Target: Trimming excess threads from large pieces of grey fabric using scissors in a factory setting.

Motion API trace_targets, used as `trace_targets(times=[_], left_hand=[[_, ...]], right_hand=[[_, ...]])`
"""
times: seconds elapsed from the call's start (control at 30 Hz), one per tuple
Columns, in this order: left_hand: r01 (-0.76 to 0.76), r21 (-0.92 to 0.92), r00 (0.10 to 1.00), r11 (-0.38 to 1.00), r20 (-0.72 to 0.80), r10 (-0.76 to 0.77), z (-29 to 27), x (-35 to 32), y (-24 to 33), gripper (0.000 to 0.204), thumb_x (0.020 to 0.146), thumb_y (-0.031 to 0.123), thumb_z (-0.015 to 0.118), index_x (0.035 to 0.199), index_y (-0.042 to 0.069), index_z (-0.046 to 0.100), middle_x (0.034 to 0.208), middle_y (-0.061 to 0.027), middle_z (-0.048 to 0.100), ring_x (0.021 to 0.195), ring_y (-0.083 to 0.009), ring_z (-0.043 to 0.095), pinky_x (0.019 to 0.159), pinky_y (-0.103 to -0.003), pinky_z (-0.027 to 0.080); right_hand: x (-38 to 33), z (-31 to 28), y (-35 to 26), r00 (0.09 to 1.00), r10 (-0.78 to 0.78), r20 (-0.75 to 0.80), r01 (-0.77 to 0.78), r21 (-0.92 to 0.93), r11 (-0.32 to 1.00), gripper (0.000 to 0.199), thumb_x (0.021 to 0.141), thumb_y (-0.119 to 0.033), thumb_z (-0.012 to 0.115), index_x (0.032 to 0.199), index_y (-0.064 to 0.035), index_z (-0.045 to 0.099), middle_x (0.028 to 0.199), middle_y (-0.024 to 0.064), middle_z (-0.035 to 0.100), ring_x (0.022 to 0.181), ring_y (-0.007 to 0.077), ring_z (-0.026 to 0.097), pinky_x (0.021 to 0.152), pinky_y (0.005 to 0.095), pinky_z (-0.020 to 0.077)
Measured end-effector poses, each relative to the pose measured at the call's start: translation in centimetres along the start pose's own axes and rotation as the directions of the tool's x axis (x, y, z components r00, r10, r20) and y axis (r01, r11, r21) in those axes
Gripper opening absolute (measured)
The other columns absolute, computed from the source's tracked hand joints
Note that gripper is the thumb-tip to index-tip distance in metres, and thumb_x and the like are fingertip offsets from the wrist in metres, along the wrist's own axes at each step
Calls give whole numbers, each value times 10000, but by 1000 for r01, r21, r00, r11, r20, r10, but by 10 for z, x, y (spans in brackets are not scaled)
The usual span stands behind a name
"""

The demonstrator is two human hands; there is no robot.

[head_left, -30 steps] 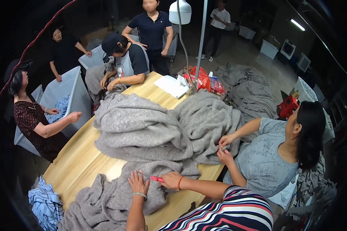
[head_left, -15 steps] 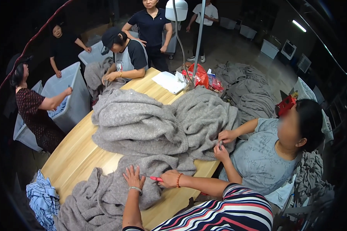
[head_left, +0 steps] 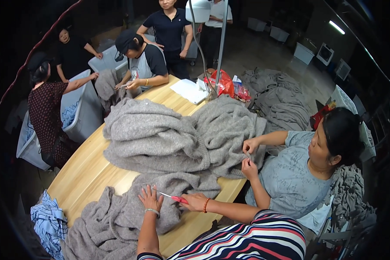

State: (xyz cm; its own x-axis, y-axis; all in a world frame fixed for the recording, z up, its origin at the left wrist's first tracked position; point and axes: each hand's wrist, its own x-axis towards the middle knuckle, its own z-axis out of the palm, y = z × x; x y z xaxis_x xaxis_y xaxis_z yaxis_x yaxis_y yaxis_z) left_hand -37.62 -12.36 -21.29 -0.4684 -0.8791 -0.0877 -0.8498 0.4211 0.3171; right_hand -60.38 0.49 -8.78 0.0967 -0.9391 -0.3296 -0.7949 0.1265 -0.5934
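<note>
Beyond the table [head_left: 91, 169], the dim room's floor [head_left: 260, 50] is partly covered by grey cloth [head_left: 281, 104]. On the table, a bulky knit heap [head_left: 156, 138] is piled; at the table's near side, a grey garment [head_left: 164, 221] is pressed by the flat, finger-spread left hand [head_left: 150, 199]. A red-handled tool [head_left: 179, 199] is gripped by the right hand [head_left: 196, 202]. Compared with a moment earlier, its metal shaft is seen more plainly.

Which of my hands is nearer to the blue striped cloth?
Left. Your left hand rests on the grey fabric, to the right of the blue striped cloth; your right hand, gripping the red-handled tool, is farther right.
</note>
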Motion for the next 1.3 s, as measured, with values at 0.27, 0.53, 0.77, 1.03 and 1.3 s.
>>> trace_targets(times=[0.27, 0.53, 0.77, 1.03, 1.3], left_hand=[[28, -18, 1000, 999, 14, -28, -8, 0, 5, 728, 877, 517, 583, 1499, 203, 372, 1591, -143, 255, 1453, -468, 166, 1135, -673, 72], [47, -31, 997, 998, 65, -45, -9, -7, 10, 717, 893, 534, 553, 1500, 195, 376, 1596, -154, 241, 1461, -468, 138, 1145, -657, 63], [87, -9, 993, 996, 83, -86, -2, -19, 5, 726, 887, 517, 555, 1519, 231, 340, 1599, -146, 241, 1463, -449, 159, 1145, -656, 85], [-98, -502, 884, 860, -440, -156, -28, -87, 43, 391, 893, 146, 656, 1269, 68, 585, 1142, -174, 655, 1034, -321, 623, 890, -388, 508], [41, -859, 265, -510, 502, -823, 44, -240, -2, 210, 932, 204, 679, 945, 82, 508, 723, -62, 570, 546, -136, 557, 421, -265, 426]], right_hand=[[16, -41, 47, 914, 123, -387, -50, 195, 980, 414, 932, -441, 561, 1119, -73, 586, 956, 231, 672, 931, 431, 639, 795, 508, 502], [4, -78, 50, 876, 194, -442, -103, 221, 970, 413, 931, -433, 578, 1119, -65, 565, 902, 255, 670, 893, 464, 634, 754, 526, 501], [2, -52, 58, 903, 139, -407, -55, 211, 976, 425, 906, -383, 591, 1217, -93, 568, 948, 249, 669, 910, 442, 641, 767, 500, 514], [-8, -54, 24, 988, -23, -150, 41, 122, 992, 396, 826, -338, 723, 1093, -70, 605, 956, 183, 659, 901, 399, 622, 783, 472, 503], [19, 41, -21, 936, -353, -4, 352, -57, 934, 724, 753, -340, 804, 1351, -103, 472, 1122, 158, 642, 1059, 380, 589, 859, 471, 504]])
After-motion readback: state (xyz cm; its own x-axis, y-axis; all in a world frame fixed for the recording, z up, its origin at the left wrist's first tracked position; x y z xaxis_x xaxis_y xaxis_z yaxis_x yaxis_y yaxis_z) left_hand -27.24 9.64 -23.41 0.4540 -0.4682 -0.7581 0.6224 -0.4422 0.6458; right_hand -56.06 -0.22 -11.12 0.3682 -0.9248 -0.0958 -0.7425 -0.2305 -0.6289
